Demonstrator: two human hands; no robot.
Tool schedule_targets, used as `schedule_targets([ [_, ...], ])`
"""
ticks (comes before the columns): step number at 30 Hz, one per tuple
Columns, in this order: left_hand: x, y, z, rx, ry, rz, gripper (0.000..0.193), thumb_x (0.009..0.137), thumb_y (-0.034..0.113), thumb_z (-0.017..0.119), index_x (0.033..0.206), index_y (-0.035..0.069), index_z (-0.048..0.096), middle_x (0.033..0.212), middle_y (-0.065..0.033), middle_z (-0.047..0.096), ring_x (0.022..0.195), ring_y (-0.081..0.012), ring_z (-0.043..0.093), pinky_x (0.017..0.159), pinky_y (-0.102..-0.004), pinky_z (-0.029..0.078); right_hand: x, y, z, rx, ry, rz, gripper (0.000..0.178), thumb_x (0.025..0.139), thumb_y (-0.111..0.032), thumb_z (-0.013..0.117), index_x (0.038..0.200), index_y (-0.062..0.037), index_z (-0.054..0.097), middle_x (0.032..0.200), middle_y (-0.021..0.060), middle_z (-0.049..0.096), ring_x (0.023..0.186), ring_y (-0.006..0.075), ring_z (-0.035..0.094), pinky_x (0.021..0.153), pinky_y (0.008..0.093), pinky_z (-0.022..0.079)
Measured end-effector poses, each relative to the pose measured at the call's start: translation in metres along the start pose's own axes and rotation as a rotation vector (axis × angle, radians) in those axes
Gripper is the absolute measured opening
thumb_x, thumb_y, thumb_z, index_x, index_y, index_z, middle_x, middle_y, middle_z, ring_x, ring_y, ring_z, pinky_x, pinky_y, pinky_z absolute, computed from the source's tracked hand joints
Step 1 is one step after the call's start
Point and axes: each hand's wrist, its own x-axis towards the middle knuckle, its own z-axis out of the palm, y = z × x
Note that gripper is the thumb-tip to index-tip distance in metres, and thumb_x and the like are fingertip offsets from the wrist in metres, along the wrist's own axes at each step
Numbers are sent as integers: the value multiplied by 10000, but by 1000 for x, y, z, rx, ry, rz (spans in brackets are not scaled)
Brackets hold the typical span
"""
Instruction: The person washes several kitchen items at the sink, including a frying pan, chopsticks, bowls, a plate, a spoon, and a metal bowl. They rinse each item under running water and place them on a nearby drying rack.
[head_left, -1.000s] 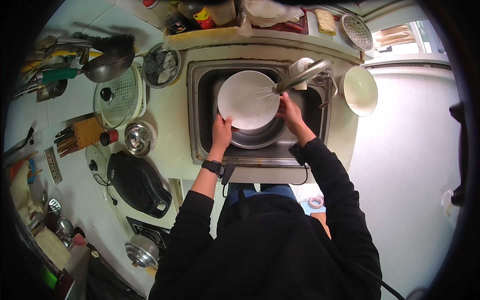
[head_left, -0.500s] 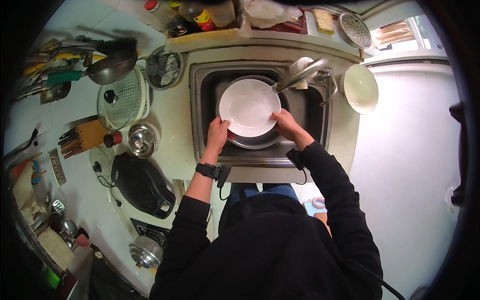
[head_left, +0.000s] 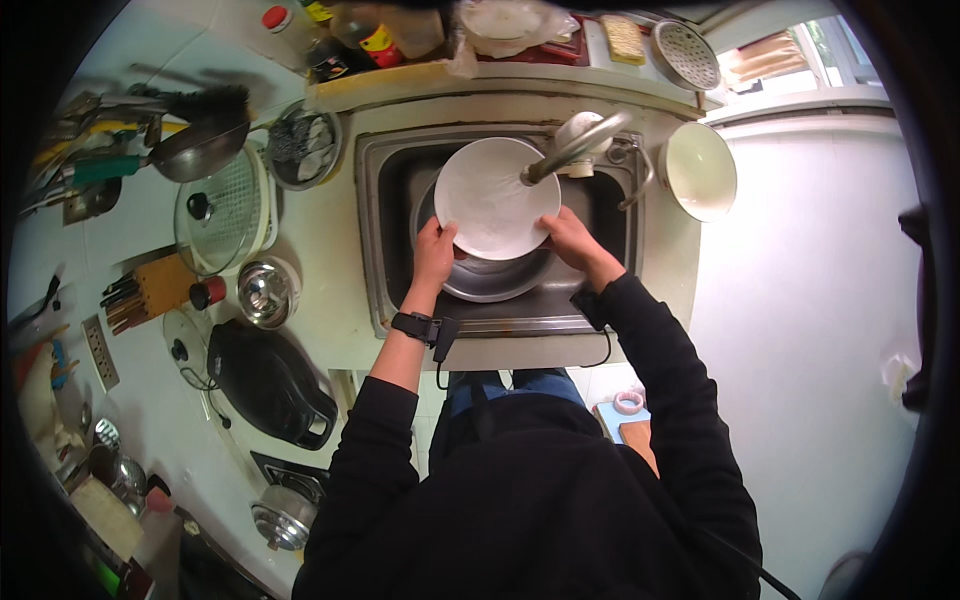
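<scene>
Both my hands grip a white plate (head_left: 495, 200) by its near rim, over the sink (head_left: 590, 312). My left hand (head_left: 435, 255) is closed on its left side, thumb on top. On its right side my right hand (head_left: 572, 245) holds on the same way, with the other fingers hidden underneath. Water from the metal faucet (head_left: 575, 150) runs onto the plate's upper right part and spreads over it. Beneath the plate, a round metal basin (head_left: 500, 283) stands in the sink, partly covered by the plate.
A pale bowl (head_left: 700, 172) stands right of the sink. To the left are a bowl with scouring pads (head_left: 303, 145), a glass lid (head_left: 215, 220), a shiny metal bowl (head_left: 267, 292) and a black appliance (head_left: 268, 385). Bottles (head_left: 365, 40) and a yellow sponge (head_left: 625, 40) line the back ledge.
The plate has moved away from me relative to the sink, further under the faucet, uncovering more of the basin's near side. The whole view has shifted slightly. Both hands keep their hold.
</scene>
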Motion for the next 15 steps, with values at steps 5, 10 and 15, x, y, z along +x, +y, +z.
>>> schedule_targets([
  [5, -7, 12, -24, 147, 96, 52, 223, 995, 154, 501, 1147, 10, 577, 960, -65, 663, 797, -114, 636, 628, -271, 543, 22, 3, 20, 153, -125, 15, 395, 870, -72, 502, 1260, -12, 524, 1155, 92, 610, 1042, 236, 603, 874, 401, 493],
  [10, -10, 11, -17, -205, 237, -164, 506, 982, 437, 508, 1214, -12, 525, 1129, -125, 616, 1047, -209, 583, 823, -389, 522, 2, 1, 38, -661, 137, -577, 371, 852, -32, 492, 1217, -30, 561, 1126, 143, 630, 1078, 302, 608, 917, 366, 478],
  [15, 1, 7, 8, -893, 12, -308, 585, 971, 493, 506, 1269, -10, 521, 1259, -135, 585, 1200, -281, 524, 1026, -449, 417, -27, -15, 34, -1254, 194, -883, 459, 791, -1, 537, 1240, -89, 565, 1185, 98, 622, 1129, 315, 580, 929, 381, 495],
])
